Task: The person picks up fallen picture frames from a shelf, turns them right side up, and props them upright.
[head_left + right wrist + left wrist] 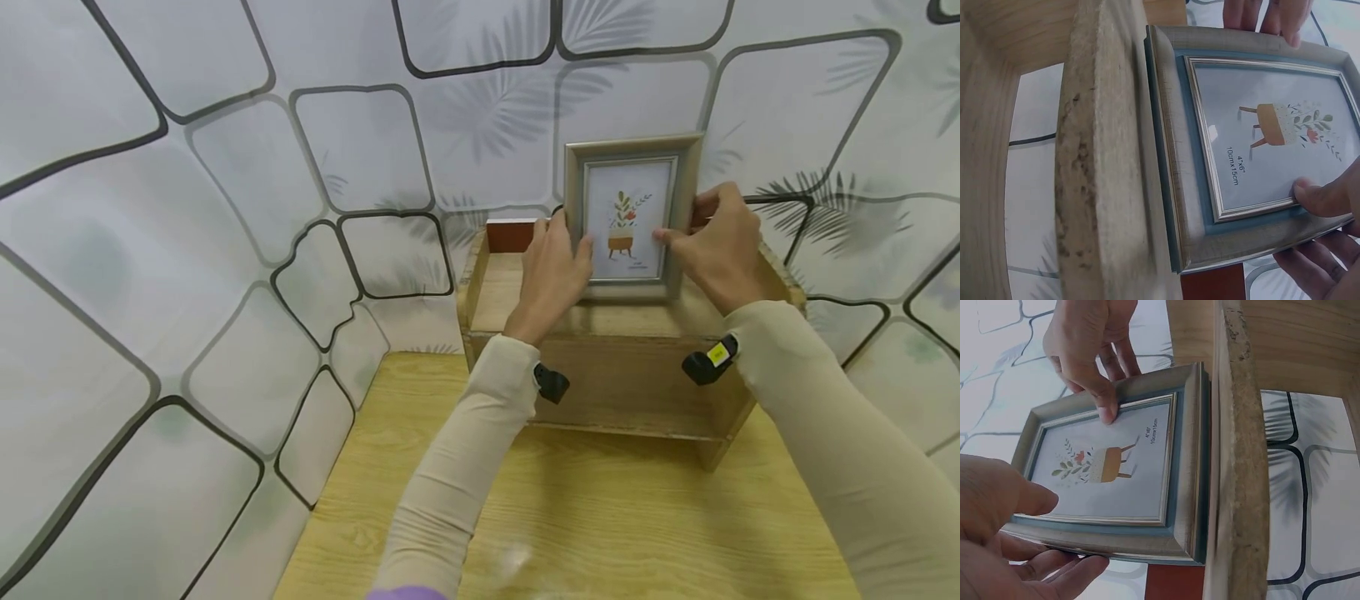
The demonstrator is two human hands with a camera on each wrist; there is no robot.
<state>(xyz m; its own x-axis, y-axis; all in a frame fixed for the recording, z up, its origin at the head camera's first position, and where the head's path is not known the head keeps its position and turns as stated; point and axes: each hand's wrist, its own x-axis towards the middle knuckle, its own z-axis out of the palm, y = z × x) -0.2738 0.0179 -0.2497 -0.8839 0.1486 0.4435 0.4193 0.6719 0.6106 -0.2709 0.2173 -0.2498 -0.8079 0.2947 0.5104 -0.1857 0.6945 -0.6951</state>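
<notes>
A picture frame [628,221] with a champagne-grey border stands upright at the top board of a small wooden shelf [495,304]. Behind its glass is a print of a plant in a legged orange pot. My left hand [553,271] grips the left side, thumb toward the front and fingers round the edge. On the right side, my right hand [720,250] pinches the border, its thumb [1316,197] pressing the front near the glass. The fingertips behind the frame are hidden. In the left wrist view, the frame's lower edge is right at the shelf's front lip [1244,456].
A reddish-brown piece with a white top edge [510,237] stands at the shelf's back left corner. The shelf rests on a yellow wood-grain table [600,517], close to the patterned wall covering [480,150] behind it. More of that covering runs along the left.
</notes>
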